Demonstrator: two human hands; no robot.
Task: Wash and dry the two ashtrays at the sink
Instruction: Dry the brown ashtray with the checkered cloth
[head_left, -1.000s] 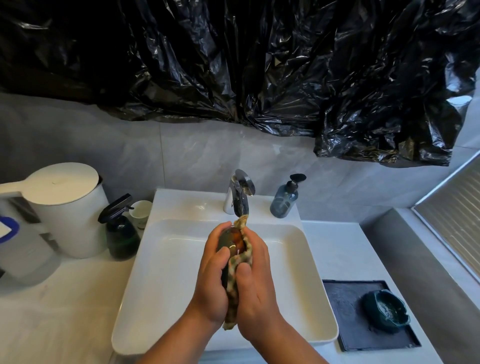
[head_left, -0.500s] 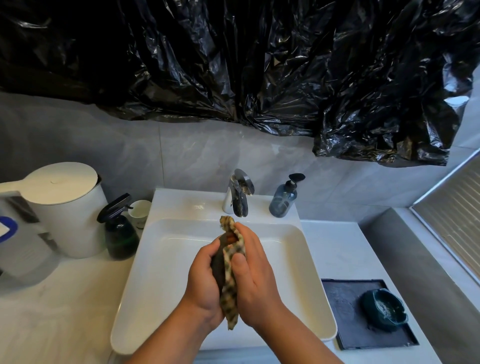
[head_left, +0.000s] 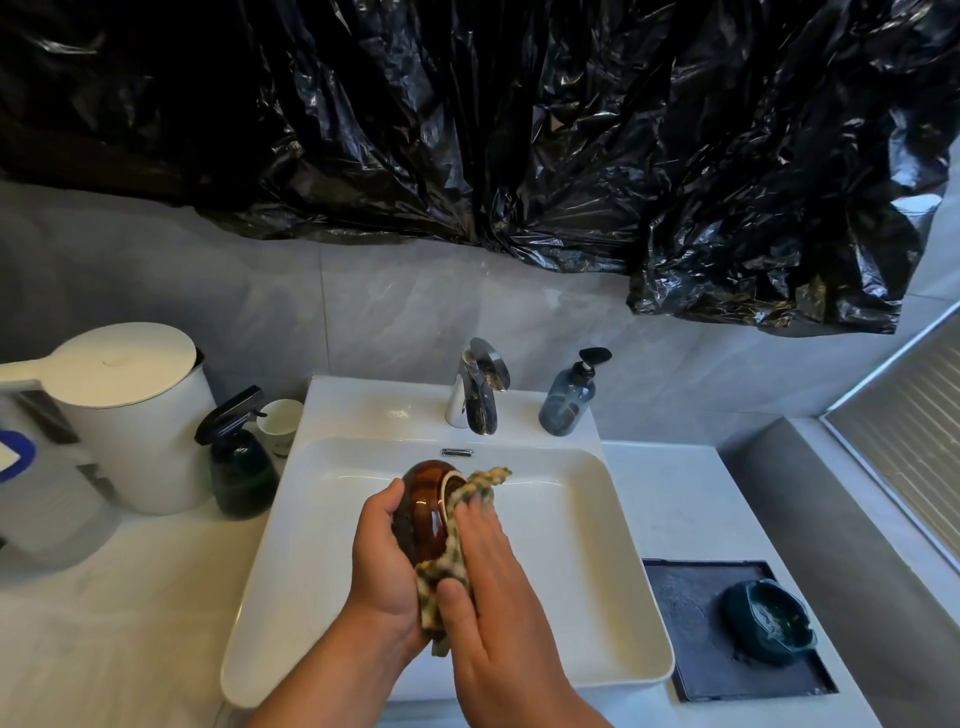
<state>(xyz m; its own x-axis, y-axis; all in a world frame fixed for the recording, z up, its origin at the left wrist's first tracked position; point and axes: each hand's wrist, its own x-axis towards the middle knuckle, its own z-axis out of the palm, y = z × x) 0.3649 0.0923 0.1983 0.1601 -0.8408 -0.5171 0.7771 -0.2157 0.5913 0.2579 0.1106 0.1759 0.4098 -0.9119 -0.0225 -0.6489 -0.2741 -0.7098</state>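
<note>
Brown ashtray (head_left: 426, 504) on edge over the sink (head_left: 571, 519), long axis twelve to six. Left hand (head_left: 382, 551) grips it from nine o'clock, right hand (head_left: 488, 566) presses the cloth (head_left: 441, 571) flat from three. Green ashtray (head_left: 769, 629) sits at four o'clock, right hand nearer.

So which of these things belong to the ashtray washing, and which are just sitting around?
In the job: brown ashtray, cloth, left hand, right hand, sink, tap, green ashtray, mat.
Lying about: soap bottle, spray bottle, cup, bin, black plastic.
</note>
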